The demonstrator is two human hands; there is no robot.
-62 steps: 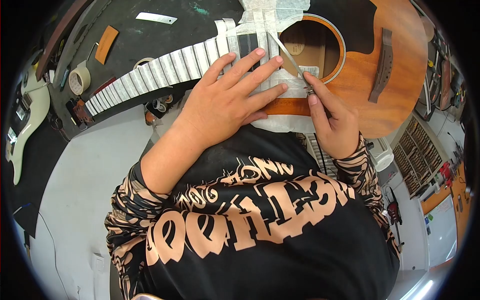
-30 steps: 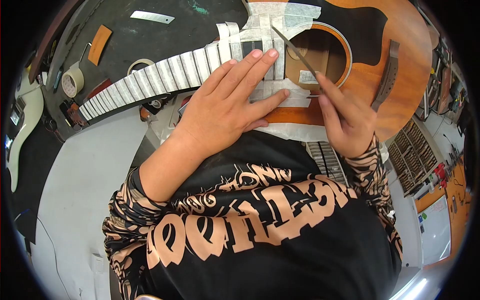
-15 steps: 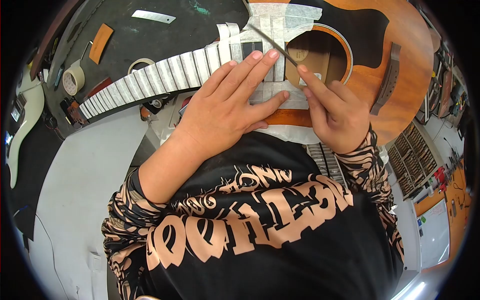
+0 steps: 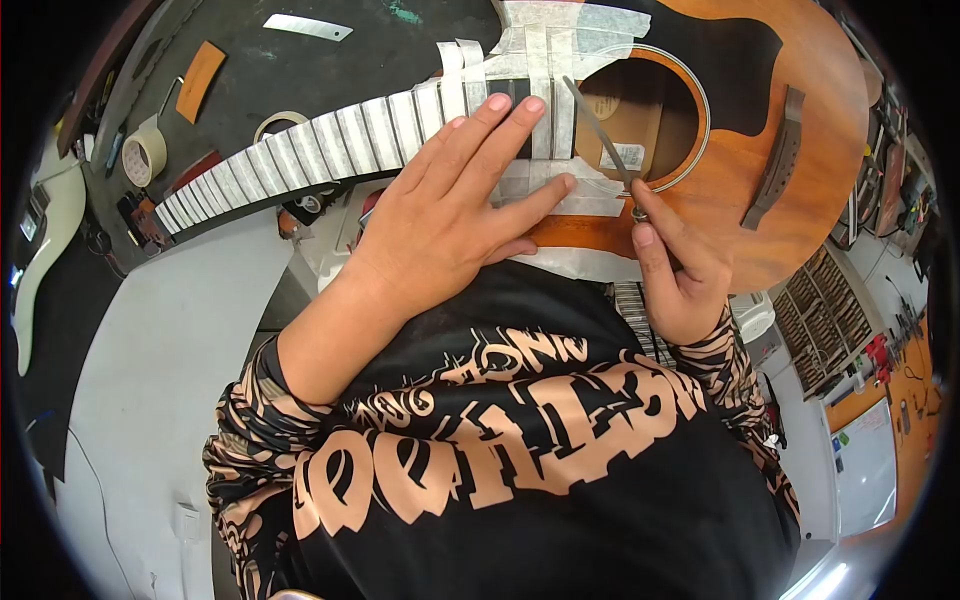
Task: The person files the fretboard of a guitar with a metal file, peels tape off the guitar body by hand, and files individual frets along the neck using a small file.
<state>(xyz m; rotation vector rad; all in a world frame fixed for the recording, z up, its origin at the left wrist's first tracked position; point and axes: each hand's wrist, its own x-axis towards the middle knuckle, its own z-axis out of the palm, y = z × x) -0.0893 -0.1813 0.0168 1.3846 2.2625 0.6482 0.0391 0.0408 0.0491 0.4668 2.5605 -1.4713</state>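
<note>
An acoustic guitar (image 4: 825,205) lies across the bench with its neck to the left. Strips of masking tape (image 4: 330,143) cover the fretboard between the frets, and more tape surrounds its body end. My left hand (image 4: 440,205) rests palm down over the upper fretboard, fingers spread, thumb on the taped top. Between the fingertips of my right hand (image 4: 685,270) is one end of a slim metal file (image 4: 598,128). The file slants over the sound hole (image 4: 672,125), its far tip near the last fret. Whether that tip touches the fretboard, I cannot tell.
On the dark bench mat (image 4: 380,55) lie a snap-off blade (image 4: 308,27), a curved orange-brown block (image 4: 201,82) and a masking tape roll (image 4: 145,157). A second roll (image 4: 280,124) sits behind the neck. To the right stands a tool rack (image 4: 825,315).
My right hand has drawn the file down and to the right, away from the fretboard's far edge. My left hand has shifted only slightly on the fretboard.
</note>
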